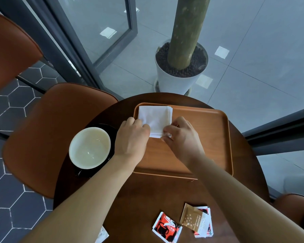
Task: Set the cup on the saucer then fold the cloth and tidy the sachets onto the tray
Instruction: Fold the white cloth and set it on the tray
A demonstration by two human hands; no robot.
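A white cloth point(154, 116), folded into a small square, lies in the far left corner of the brown tray point(209, 137). My left hand point(132, 135) pinches its near left edge and my right hand point(181, 134) pinches its near right corner. The cream cup point(89, 148) stands on the black saucer point(111, 130) left of the tray. A red and black sachet point(166, 228) and a brown sachet point(194, 219) on top of another red one lie on the table's near side. One more white sachet point(102, 235) shows under my left forearm.
The round dark wooden table point(147, 199) carries everything. Brown chairs point(42, 137) stand at the left and a further chair edge point(291, 204) at the near right. A white plant pot point(179, 78) stands on the floor beyond the table, beside glass panels.
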